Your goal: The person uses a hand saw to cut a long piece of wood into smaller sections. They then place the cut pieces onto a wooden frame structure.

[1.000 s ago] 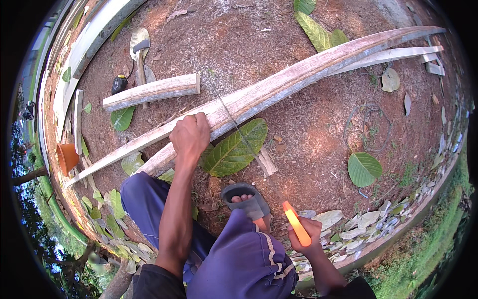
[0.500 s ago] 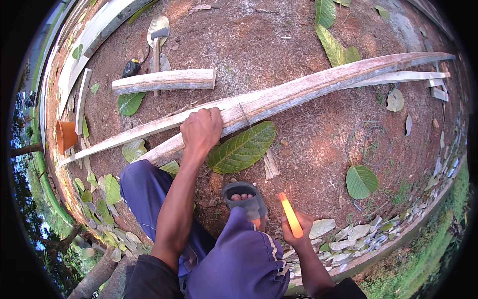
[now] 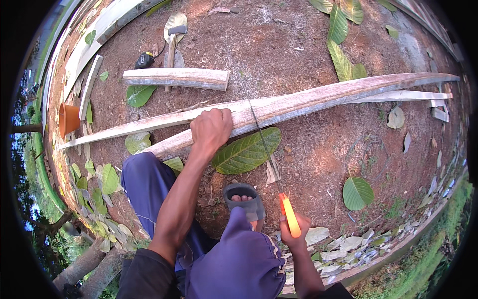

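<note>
My left hand (image 3: 211, 127) grips a long, pale, curved length of wood (image 3: 294, 104) with bark along its side, lying across a second narrow pale strip (image 3: 124, 128). Low at the right, my right hand (image 3: 294, 229) is closed on the orange and yellow handle of a handsaw (image 3: 289, 213). The saw's long thin blade reaches up across the curved wood, just right of my left hand. A large green leaf (image 3: 246, 152) lies under the wood. My bent legs and a sandalled foot (image 3: 241, 197) are below.
A short log piece (image 3: 175, 78), a hammer (image 3: 174, 30) and a tape measure (image 3: 144, 60) lie beyond the wood. An orange pot (image 3: 69, 121) sits at left near more boards (image 3: 84, 67). A wire loop (image 3: 378, 144) and scattered leaves (image 3: 358, 194) lie at right.
The view has turned, so the long wood looks flatter. My right hand and the saw handle have shifted slightly up and left in the picture; my left hand stays on the wood.
</note>
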A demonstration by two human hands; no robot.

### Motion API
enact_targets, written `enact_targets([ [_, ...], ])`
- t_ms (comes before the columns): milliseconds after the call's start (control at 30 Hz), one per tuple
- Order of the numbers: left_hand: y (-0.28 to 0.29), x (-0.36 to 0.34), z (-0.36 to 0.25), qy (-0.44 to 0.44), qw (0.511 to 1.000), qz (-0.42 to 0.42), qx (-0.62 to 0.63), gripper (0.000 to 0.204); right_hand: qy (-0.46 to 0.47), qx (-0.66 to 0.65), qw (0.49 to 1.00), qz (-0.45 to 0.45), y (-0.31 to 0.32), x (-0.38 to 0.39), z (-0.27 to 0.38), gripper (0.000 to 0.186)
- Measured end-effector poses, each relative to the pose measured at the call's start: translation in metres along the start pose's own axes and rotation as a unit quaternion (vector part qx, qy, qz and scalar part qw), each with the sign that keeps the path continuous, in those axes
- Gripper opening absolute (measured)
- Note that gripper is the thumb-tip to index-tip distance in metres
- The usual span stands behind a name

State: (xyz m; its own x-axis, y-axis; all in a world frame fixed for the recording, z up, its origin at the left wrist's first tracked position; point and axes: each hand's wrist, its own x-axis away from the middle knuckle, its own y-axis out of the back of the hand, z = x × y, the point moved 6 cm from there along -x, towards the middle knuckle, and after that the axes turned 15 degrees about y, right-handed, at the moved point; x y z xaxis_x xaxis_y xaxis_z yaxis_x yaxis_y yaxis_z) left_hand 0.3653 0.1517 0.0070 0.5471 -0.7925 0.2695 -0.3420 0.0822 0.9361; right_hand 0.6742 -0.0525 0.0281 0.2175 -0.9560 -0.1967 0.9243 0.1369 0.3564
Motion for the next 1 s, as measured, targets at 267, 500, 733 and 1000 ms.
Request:
enact_targets([
  [267, -0.008, 0.006, -0.001, 0.003, 1.0, -0.011, -0.024, 0.053, -0.028, -0.047, 0.998, -0.043, -0.044, -0.089, -0.018, 0.014],
  [500, 0.005, 0.014, -0.005, -0.032, 0.998, 0.003, -0.045, 0.048, -0.023, -0.013, 1.0, -0.013, -0.025, -0.05, -0.007, 0.009],
  [733, -0.004, 0.005, 0.003, 0.046, 0.998, 0.034, -0.025, 0.051, -0.076, -0.02, 0.997, 0.005, -0.008, -0.007, 0.001, 0.005],
  [1000, 0.001, 0.011, 0.0, -0.014, 0.999, 0.036, -0.038, 0.051, -0.045, -0.046, 0.998, -0.017, -0.043, -0.091, -0.009, 0.009],
])
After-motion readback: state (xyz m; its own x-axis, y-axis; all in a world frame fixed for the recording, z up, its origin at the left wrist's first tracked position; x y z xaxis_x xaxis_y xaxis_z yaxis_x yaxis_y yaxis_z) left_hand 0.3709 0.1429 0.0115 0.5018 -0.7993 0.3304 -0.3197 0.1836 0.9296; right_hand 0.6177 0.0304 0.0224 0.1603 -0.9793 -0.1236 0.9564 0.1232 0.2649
